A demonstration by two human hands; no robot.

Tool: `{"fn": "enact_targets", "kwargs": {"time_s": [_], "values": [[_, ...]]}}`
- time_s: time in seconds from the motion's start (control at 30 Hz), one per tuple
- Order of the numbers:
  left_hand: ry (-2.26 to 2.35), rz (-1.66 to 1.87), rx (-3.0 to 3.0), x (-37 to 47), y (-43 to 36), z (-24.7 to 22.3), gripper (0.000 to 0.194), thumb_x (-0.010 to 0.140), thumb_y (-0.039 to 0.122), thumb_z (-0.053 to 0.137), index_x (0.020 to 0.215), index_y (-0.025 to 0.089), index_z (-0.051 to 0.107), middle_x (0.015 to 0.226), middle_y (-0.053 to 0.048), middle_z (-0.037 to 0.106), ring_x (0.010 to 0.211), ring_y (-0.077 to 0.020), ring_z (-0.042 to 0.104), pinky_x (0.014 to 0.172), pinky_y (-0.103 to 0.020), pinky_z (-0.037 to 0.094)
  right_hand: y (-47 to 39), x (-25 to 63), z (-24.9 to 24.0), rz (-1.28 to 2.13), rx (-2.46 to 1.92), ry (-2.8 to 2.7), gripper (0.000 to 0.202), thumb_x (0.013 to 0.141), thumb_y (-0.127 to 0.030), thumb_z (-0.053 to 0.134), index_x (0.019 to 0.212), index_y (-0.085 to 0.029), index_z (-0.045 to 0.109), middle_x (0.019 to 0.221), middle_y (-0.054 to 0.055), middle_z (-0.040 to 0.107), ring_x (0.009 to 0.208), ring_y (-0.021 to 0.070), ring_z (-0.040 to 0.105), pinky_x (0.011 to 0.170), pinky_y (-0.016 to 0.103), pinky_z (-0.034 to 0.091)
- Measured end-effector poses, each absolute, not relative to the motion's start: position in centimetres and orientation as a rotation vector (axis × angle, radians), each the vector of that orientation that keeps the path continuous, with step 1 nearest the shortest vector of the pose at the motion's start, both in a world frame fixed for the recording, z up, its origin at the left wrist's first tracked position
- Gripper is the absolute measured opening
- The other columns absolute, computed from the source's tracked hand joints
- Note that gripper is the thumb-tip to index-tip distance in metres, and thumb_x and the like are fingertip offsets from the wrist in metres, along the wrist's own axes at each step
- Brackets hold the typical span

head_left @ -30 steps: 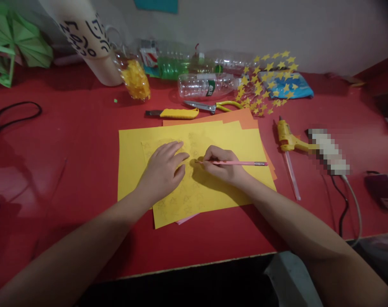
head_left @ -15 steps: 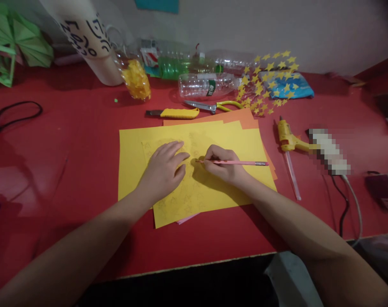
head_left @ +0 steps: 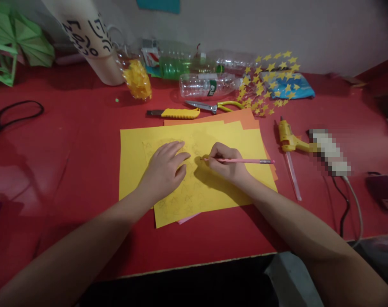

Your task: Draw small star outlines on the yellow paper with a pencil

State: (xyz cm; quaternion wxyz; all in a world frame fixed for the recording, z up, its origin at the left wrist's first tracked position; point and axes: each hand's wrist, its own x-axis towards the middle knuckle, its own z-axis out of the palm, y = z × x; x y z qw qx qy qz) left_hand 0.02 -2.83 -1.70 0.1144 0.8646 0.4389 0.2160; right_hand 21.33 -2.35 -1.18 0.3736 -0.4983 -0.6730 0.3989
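Observation:
My left hand (head_left: 164, 170) rests open on a sheet of yellow paper (head_left: 177, 215), its fingers spread. Faint pencilled stars cover much of that sheet. To its right, my right hand (head_left: 229, 164) is closed round a pink pencil (head_left: 249, 160). The pencil lies almost level, its tip pointing left at the paper and its eraser end to the right. Whether the tip touches the paper I cannot tell. Beneath are more yellow sheets (head_left: 129, 140), with orange paper (head_left: 249, 119) showing behind them and a pink corner (head_left: 188, 218) poking out in front.
Behind the paper lie a yellow box cutter (head_left: 181, 113) and yellow-handled scissors (head_left: 209, 106). Farther back are plastic bottles (head_left: 196, 85), cut yellow stars (head_left: 261, 89) and a tall white cup (head_left: 100, 55). A glue gun (head_left: 286, 136) and a power strip (head_left: 330, 151) with cords are at right.
My right hand has shifted slightly to the right with the pencil, whose tip has moved away from my left fingers. My left hand stays in place on the paper.

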Motion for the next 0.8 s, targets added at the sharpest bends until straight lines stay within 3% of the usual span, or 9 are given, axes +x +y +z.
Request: {"fn": "enact_targets", "kwargs": {"time_s": [0.8], "values": [[1.266, 0.649, 2.552, -0.02, -2.74, -1.78, 0.031, 0.094, 0.019, 0.041, 0.112, 0.012, 0.066, 0.136, -0.017, 0.057, 0.131, -0.0321, 0.050, 0.109, -0.054, 0.042, -2.68, 21.42, -0.89, 0.991, -1.215, -1.808, 0.018, 0.074, -0.013, 0.053, 0.064, -0.022, 0.041, 0.052, -0.008, 0.040, 0.046, 0.0061, 0.031, 0.044, 0.023, 0.022]]}}
